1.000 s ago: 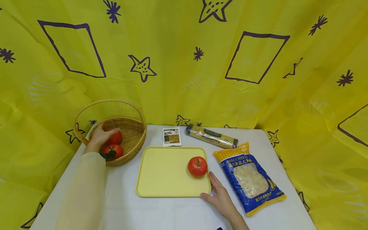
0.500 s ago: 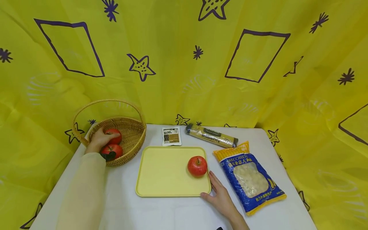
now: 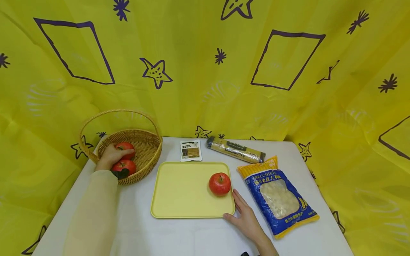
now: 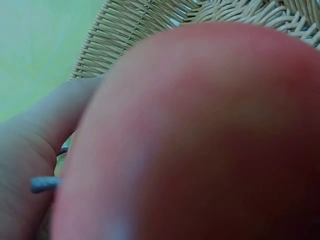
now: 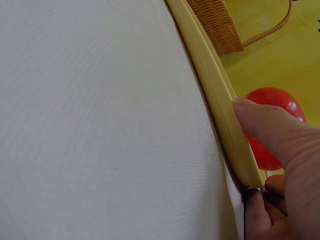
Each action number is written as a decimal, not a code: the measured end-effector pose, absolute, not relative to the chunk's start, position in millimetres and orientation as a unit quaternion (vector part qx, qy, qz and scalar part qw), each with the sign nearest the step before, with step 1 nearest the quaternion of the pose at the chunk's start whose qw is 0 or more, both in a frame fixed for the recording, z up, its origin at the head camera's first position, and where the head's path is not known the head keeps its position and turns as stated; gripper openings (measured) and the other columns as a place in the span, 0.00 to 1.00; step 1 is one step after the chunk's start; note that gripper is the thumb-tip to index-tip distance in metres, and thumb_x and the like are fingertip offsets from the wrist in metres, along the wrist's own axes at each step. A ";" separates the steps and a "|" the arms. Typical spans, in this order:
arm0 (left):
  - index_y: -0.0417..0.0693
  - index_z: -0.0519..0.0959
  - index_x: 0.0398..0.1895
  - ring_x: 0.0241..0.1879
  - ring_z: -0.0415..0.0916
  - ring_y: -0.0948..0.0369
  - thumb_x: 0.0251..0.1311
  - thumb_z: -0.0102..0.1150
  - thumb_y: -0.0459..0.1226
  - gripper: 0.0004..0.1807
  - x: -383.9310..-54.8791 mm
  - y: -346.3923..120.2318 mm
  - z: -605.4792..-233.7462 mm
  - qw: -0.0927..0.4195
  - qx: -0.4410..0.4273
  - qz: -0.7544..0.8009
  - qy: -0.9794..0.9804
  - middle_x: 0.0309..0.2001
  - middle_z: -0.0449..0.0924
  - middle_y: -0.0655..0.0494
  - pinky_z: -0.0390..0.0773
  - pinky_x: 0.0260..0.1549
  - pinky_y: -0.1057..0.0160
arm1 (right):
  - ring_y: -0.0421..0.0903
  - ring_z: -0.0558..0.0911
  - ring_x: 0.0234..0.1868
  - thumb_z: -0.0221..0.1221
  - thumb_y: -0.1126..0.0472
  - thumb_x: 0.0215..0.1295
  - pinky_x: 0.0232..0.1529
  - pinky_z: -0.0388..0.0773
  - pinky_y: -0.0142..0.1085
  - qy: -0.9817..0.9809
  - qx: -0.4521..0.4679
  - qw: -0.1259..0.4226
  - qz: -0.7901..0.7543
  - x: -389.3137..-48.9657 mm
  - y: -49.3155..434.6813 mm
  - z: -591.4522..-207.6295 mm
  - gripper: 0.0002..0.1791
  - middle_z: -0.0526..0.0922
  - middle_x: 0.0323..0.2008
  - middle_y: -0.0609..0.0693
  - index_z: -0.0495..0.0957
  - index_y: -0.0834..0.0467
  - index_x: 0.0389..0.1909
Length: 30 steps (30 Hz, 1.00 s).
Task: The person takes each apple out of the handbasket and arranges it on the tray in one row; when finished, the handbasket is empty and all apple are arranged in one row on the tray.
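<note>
At the left, my left hand (image 3: 110, 155) reaches inside a wicker basket (image 3: 150, 161) and grips the farther of two red apples (image 3: 125, 146), thumb across its near side; its other fingers are largely hidden. The nearer apple (image 3: 127, 165) lies beside the wrist, and a red apple (image 4: 190, 130) fills much of the left wrist view. My right hand (image 3: 246, 219) holds the near right corner of a yellow tray (image 3: 179, 214), thumb on the front rim and fingers along the side. A third apple (image 3: 219, 184) rests on the tray near that hand.
Behind the tray lie a small white-and-brown packet (image 3: 191, 150) and a spaghetti pack (image 3: 236, 150). A blue-and-yellow orecchiette bag (image 3: 278, 199) is right of my right hand. The basket's tall handle (image 3: 118, 111) arches over it, and a yellow curtain (image 3: 192, 99) hangs behind the white table (image 3: 166, 238).
My left thumb has come down over the farther apple's near side, so more of its top shows. The right hand, the tray and its apple stay put.
</note>
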<state>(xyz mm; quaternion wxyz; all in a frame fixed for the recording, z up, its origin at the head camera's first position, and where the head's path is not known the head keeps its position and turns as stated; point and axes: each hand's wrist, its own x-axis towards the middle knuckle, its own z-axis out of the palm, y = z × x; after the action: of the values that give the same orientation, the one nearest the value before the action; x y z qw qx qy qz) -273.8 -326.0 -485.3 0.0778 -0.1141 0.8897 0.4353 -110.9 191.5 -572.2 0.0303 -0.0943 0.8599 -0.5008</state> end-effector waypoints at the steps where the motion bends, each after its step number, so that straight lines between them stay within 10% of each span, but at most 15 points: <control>1: 0.21 0.55 0.65 0.50 0.69 0.40 0.60 0.62 0.56 0.50 -273.5 -326.1 -485.6 0.072 -0.113 0.431 0.892 0.55 0.65 0.28 0.75 0.44 0.50 | 0.54 0.58 0.71 0.74 0.58 0.51 0.62 0.64 0.37 0.860 -0.094 0.031 -0.500 -110.9 191.4 -572.0 0.50 0.53 0.74 0.59 0.58 0.69 0.71; 30: 0.37 0.51 0.75 0.60 0.62 0.41 0.55 0.65 0.59 0.55 -265.1 -295.1 -448.6 -0.054 -0.105 0.505 0.855 0.65 0.62 0.33 0.65 0.58 0.41 | 0.52 0.57 0.72 0.74 0.58 0.51 0.62 0.63 0.36 0.859 -0.084 0.036 -0.504 -110.6 189.9 -570.9 0.51 0.53 0.74 0.58 0.58 0.68 0.72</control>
<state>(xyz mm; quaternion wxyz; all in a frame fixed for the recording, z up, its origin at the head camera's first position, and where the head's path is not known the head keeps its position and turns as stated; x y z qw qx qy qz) -265.1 -295.1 -448.6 -0.0544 -0.1047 0.8553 0.5045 -110.6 189.9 -570.9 0.0360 -0.0839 0.8586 -0.5044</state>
